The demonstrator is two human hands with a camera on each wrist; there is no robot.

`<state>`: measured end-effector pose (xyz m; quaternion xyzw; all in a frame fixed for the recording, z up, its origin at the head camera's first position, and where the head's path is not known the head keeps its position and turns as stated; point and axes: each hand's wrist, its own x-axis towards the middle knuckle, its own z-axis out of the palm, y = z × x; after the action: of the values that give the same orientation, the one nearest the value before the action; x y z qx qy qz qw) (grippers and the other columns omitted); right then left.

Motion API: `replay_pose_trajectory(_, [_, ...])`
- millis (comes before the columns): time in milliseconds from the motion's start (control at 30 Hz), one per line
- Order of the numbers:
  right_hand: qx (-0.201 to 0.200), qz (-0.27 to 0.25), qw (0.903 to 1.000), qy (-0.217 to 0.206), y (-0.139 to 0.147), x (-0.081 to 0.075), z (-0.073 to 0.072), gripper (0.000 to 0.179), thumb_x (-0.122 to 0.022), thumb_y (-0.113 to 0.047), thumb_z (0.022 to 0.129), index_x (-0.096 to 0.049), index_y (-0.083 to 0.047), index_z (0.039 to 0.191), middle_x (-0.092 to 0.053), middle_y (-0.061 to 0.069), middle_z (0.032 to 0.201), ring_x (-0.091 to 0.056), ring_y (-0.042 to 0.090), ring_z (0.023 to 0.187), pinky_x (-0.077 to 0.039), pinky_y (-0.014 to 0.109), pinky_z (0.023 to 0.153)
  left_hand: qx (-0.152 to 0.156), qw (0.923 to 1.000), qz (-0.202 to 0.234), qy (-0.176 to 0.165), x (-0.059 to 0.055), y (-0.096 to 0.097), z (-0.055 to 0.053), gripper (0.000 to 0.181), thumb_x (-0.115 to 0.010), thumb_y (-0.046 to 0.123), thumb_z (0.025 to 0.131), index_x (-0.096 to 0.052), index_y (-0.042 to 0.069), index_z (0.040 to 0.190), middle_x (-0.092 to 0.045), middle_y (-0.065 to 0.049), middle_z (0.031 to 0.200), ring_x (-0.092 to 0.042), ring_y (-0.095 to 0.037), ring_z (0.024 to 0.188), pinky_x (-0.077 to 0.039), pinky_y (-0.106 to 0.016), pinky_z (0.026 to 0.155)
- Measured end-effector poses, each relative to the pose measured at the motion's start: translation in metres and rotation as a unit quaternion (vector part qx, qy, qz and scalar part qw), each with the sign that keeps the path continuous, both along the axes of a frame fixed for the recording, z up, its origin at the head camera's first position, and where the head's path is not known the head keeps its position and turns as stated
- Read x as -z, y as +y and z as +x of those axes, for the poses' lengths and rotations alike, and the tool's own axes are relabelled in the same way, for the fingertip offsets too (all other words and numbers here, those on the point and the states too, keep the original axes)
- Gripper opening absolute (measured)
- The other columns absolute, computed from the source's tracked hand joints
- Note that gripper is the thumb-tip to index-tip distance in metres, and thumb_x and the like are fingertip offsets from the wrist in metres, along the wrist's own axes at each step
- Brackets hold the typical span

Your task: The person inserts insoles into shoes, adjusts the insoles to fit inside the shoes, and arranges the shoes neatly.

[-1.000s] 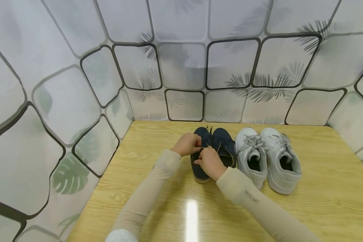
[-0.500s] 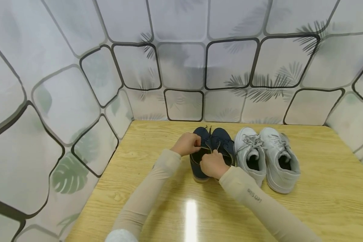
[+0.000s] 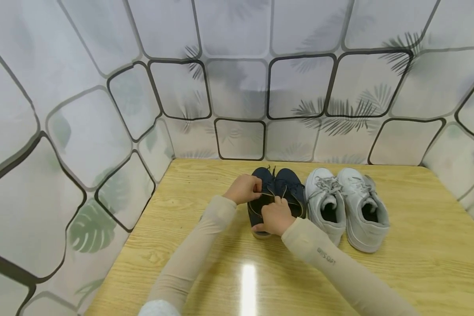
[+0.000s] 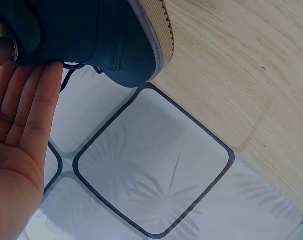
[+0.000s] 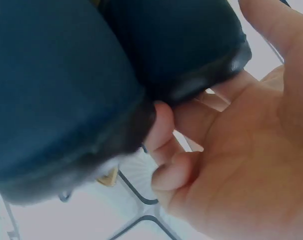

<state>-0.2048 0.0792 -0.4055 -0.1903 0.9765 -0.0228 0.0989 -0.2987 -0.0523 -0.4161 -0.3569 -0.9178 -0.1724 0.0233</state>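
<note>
Two navy canvas shoes stand side by side, toes toward the wall: a left navy shoe (image 3: 262, 180) and a right navy shoe (image 3: 287, 175). My left hand (image 3: 242, 188) holds the left one by the edge of its opening; in the left wrist view the thumb goes inside and the fingers (image 4: 44, 92) lie along the outer side. At that shoe's heel is my right hand (image 3: 277, 217), thumb beside the heel and fingers at the collar near the gap between both shoes. In the right wrist view those fingertips are partly hidden behind the shoe collars (image 5: 191, 82).
Right of the navy pair stand a white sneaker (image 3: 320, 184) and another white sneaker (image 3: 359, 193), both laced. All rest on a wood-grain table (image 3: 162, 237). A patterned cloth wall (image 3: 241, 96) rises along the table's back and sides.
My right hand has shifted slightly right and back from over the left shoe's opening. Its thumb has spread toward the heel. The left hand keeps its place.
</note>
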Motion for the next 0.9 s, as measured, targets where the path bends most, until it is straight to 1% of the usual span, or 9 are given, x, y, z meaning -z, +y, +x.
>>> replay_pose_trajectory(100, [-0.007,-0.011,0.9999,0.0,0.001,0.001,-0.001,0.04,-0.075,-0.048,0.079,-0.064,-0.009,0.076,-0.063,0.007,0.075,-0.045,0.031,0.088,-0.035,0.046,0.082,-0.001,1.0,0.001,0.004,0.001,0.0,0.001,0.012,-0.075,0.012,0.083,-0.065,0.013,0.076,-0.062,0.001,0.07,-0.055,-0.012,0.063,-0.045,-0.024,0.061])
replay_pose_trajectory(233, [-0.016,0.005,0.9999,0.003,0.001,0.003,-0.003,0.042,-0.076,-0.048,0.078,-0.067,-0.007,0.082,-0.063,0.009,0.077,-0.044,0.03,0.086,-0.034,0.044,0.08,0.002,1.0,0.003,0.007,0.001,-0.001,0.001,0.011,-0.075,0.012,0.083,-0.066,0.013,0.077,-0.062,0.001,0.071,-0.056,-0.012,0.063,-0.046,-0.024,0.061])
replay_pose_trajectory(400, [-0.029,0.032,0.9991,0.0,0.0,0.004,-0.006,0.045,-0.07,-0.053,0.081,-0.068,-0.008,0.075,-0.063,0.009,0.074,-0.044,0.031,0.09,-0.035,0.046,0.085,0.003,1.0,0.005,0.007,0.003,-0.001,-0.001,0.011,-0.075,0.012,0.083,-0.066,0.013,0.077,-0.063,0.0,0.072,-0.056,-0.012,0.064,-0.047,-0.024,0.061])
replay_pose_trajectory(567, [-0.022,0.037,0.9991,-0.003,0.003,0.009,-0.01,0.045,-0.066,-0.056,0.081,-0.067,-0.012,0.075,-0.065,0.007,0.077,-0.045,0.03,0.092,-0.036,0.049,0.09,0.001,1.0,-0.001,0.009,0.006,0.0,-0.002,0.012,-0.075,0.012,0.083,-0.065,0.013,0.076,-0.063,0.001,0.071,-0.056,-0.013,0.064,-0.047,-0.024,0.062])
replay_pose_trajectory(733, [-0.022,0.027,0.9994,-0.005,0.006,0.018,-0.01,0.045,-0.066,-0.057,0.081,-0.071,-0.012,0.084,-0.067,0.005,0.083,-0.044,0.031,0.095,-0.034,0.048,0.089,-0.007,0.9999,-0.015,0.004,0.013,0.003,0.004,0.012,-0.075,0.012,0.083,-0.065,0.014,0.077,-0.063,0.002,0.072,-0.056,-0.012,0.065,-0.047,-0.024,0.063])
replay_pose_trajectory(800, [-0.026,0.017,0.9995,-0.003,0.008,0.016,-0.007,0.046,-0.065,-0.056,0.082,-0.073,-0.012,0.091,-0.069,0.005,0.088,-0.044,0.032,0.096,-0.034,0.048,0.088,-0.004,0.9999,-0.009,0.004,0.013,0.002,0.006,0.011,-0.075,0.011,0.083,-0.065,0.014,0.078,-0.063,0.001,0.074,-0.056,-0.012,0.066,-0.047,-0.024,0.064])
replay_pose_trajectory(833, [-0.029,0.008,0.9995,-0.006,0.009,0.014,-0.006,0.046,-0.064,-0.055,0.084,-0.073,-0.012,0.096,-0.07,0.005,0.093,-0.045,0.032,0.098,-0.034,0.048,0.088,0.003,1.0,-0.004,0.001,0.013,0.001,0.007,0.011,-0.075,0.012,0.083,-0.065,0.013,0.079,-0.063,0.001,0.075,-0.057,-0.012,0.067,-0.047,-0.024,0.064])
replay_pose_trajectory(867, [-0.036,-0.006,0.9993,-0.012,0.012,0.01,-0.004,0.047,-0.063,-0.055,0.085,-0.073,-0.011,0.102,-0.07,0.005,0.099,-0.045,0.032,0.099,-0.034,0.049,0.089,0.011,0.9999,0.005,-0.011,0.012,-0.001,0.008,0.01,-0.075,0.013,0.084,-0.066,0.013,0.08,-0.063,0.001,0.077,-0.057,-0.012,0.068,-0.047,-0.024,0.065])
replay_pose_trajectory(900, [-0.041,-0.029,0.9984,-0.027,0.017,0.005,-0.005,0.048,-0.062,-0.053,0.087,-0.072,-0.012,0.109,-0.07,0.005,0.106,-0.046,0.033,0.102,-0.034,0.05,0.091,0.019,0.9991,0.02,-0.032,0.01,-0.002,0.006,0.009,-0.074,0.014,0.085,-0.066,0.012,0.081,-0.064,0.0,0.078,-0.058,-0.013,0.069,-0.048,-0.024,0.065])
